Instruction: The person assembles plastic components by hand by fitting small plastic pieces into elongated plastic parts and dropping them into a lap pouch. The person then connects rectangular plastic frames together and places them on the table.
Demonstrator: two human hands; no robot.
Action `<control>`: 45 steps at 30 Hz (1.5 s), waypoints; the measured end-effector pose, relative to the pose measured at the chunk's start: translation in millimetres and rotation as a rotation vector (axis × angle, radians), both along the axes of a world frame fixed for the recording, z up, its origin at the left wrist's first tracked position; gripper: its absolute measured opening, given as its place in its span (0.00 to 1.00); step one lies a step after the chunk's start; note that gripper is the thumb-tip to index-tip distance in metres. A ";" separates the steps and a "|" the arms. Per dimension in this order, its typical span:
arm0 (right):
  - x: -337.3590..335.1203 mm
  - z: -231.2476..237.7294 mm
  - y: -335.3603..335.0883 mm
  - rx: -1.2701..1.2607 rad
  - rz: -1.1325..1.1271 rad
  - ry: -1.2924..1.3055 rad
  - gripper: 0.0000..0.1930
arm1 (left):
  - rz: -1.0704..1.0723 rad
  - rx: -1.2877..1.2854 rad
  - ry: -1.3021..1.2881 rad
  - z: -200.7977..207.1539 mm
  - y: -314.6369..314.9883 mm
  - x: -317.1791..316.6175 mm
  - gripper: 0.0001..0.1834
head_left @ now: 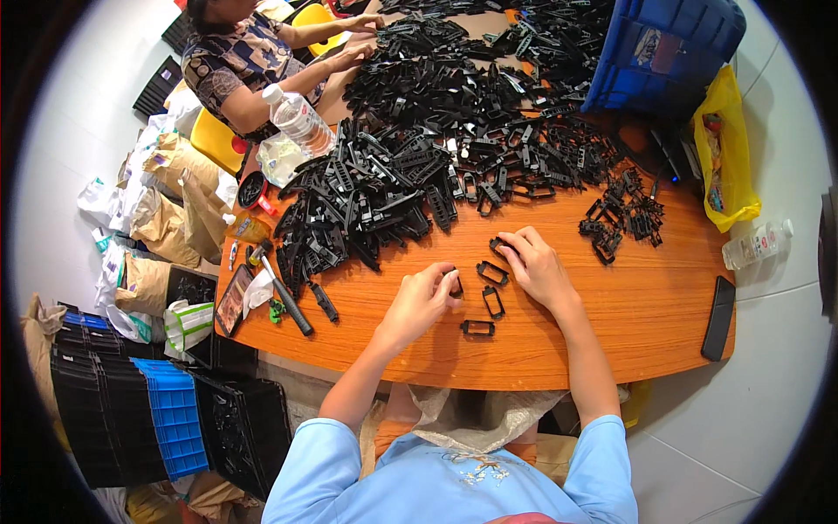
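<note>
Left hand (425,301) pinches a small black frame (456,284), apparently for inspection. Right hand (534,265), fingers pressed on another frame (501,247); grip unclear. Three frames (493,302) lie sorted between the hands, below the black parts pile (419,175) on the bench (646,297).

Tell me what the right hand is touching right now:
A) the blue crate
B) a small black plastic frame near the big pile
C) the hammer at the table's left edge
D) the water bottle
B: the right hand rests its fingertips on a small black plastic frame on the orange table, just below the big pile of black parts.
</note>
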State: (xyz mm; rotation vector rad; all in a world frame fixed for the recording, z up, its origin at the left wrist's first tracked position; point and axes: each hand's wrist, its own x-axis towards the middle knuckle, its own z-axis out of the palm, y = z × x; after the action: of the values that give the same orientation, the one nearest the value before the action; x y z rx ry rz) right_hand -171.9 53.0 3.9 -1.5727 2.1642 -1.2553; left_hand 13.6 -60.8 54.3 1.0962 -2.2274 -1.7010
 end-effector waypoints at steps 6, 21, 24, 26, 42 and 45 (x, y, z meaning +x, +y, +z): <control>3.6 11.6 -5.3 -0.045 0.128 -0.102 0.10 | -0.281 -0.918 0.261 -20.9 -16.9 2.7 0.12; 10.5 0.1 -1.1 -0.030 0.219 0.120 0.06 | -0.317 -0.997 0.250 -35.0 32.1 21.2 0.19; 8.4 -2.7 -3.7 -0.054 0.233 0.099 0.09 | -0.400 -1.103 0.189 -34.1 43.1 17.6 0.18; 6.4 -5.2 -5.6 -0.049 0.197 0.092 0.12 | -0.393 -1.096 0.175 -41.5 45.9 17.8 0.16; 8.0 1.7 -2.6 -0.019 0.184 0.107 0.13 | -0.313 -1.061 0.133 -38.5 53.1 8.0 0.13; 7.6 3.9 -1.8 -0.038 0.185 0.038 0.15 | -0.287 -1.057 0.119 -38.1 54.5 5.6 0.15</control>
State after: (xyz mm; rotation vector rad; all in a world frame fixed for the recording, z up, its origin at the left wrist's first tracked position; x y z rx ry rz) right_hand -164.2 51.2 7.8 -1.7787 1.9739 -1.2245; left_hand 19.1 -6.3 16.2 0.4012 -2.6739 -0.3881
